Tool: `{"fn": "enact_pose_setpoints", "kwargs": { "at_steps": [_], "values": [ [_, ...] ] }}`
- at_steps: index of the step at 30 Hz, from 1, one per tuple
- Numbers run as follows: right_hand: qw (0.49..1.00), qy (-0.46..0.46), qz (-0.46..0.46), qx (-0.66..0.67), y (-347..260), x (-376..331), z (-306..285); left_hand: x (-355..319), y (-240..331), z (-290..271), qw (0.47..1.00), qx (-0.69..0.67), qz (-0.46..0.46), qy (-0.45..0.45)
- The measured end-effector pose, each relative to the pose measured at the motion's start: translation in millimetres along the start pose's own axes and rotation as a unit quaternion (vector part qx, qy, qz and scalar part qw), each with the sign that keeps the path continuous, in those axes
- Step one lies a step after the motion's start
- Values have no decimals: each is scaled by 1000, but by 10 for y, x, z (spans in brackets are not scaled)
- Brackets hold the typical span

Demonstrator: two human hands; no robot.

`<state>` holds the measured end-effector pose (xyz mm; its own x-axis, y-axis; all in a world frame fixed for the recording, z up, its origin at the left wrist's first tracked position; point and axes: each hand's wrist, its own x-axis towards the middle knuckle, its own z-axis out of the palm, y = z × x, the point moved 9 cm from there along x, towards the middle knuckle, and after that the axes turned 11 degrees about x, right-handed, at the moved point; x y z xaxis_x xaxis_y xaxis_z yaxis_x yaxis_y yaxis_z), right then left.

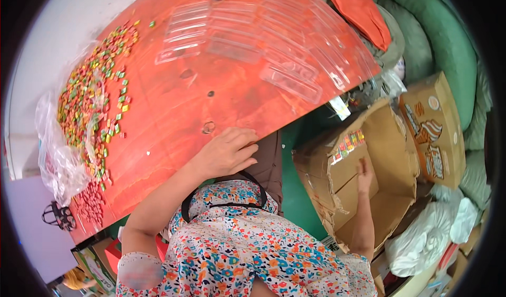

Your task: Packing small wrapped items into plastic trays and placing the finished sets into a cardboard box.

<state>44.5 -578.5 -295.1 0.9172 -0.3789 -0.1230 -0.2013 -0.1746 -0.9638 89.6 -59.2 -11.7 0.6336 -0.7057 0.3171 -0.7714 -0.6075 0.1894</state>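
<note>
My left hand rests on the near edge of the red-orange table, its fingers apart and nothing in them. Down to the right, my right hand reaches into an open cardboard box beside the table. Its fingers look stretched out, with nothing visible in them. Just beyond those fingertips, inside the box, lies a clear pack filled with rows of small colourful wrapped pieces. A small gap seems to separate the hand from this pack.
Clear plastic trays lie in rows across the table's far side. A heap of small wrapped candies covers its left side, next to a crumpled plastic bag. A printed carton and white bags stand at the right.
</note>
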Motion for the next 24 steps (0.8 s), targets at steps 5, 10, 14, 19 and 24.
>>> {"fn": "enact_pose_setpoints", "kwargs": {
  "at_steps": [5,10,14,19,24],
  "values": [
    [974,63,-200,90,-2215,433,665,5,29,-71,998,-20,26,55],
    [922,-177,-346,-13,-4084,25,2754,-63,-29,-202,990,-34,9,138],
    [841,-305,-440,-75,-4577,-284,4393,-189,-63,-364,981,-43,-45,182],
    [779,-293,-495,-250,-4545,-218,5939,-715,-32,-678,974,-19,-96,203],
    [779,-275,-469,-312,-4478,61,6574,-1357,-168,-1008,953,6,-220,206]
  ]
}}
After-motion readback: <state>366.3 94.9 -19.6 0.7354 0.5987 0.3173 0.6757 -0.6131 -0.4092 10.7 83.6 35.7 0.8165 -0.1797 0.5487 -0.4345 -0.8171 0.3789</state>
